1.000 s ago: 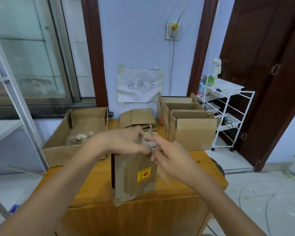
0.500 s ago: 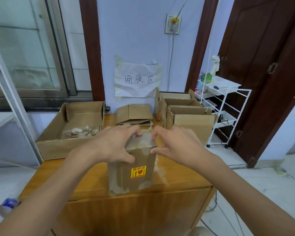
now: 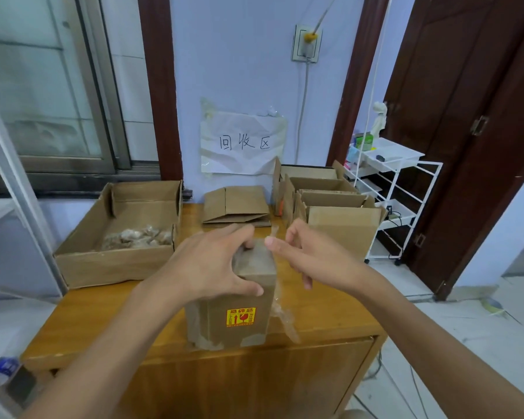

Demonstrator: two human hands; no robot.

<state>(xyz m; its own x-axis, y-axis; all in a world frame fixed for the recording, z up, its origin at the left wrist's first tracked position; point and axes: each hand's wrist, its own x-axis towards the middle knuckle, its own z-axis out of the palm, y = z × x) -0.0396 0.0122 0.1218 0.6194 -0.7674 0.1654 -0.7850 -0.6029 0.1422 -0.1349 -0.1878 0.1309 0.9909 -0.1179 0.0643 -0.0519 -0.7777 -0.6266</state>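
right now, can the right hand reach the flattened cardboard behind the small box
Probably yes: the flattened cardboard lies just beyond the right hand with nothing between, though its fingers pinch clear tape.

Box (image 3: 239,316) under left hand (image 3: 212,267), tape strip (image 3: 280,313) by right hand (image 3: 312,255); flattened cardboard (image 3: 236,204) behind both, open carton (image 3: 115,261) far left, 3 cartons (image 3: 342,225) back right.

The small box (image 3: 212,325) is dull brown cardboard with paler patches; its sticker (image 3: 241,316) is yellow with red print; the tape strip (image 3: 282,316) is clear; the table (image 3: 103,322) is honey-orange wood with fine grain; the wall (image 3: 239,55) is pale lilac-blue; the paper sign (image 3: 242,152) is white with black characters; the rack (image 3: 394,152) is white
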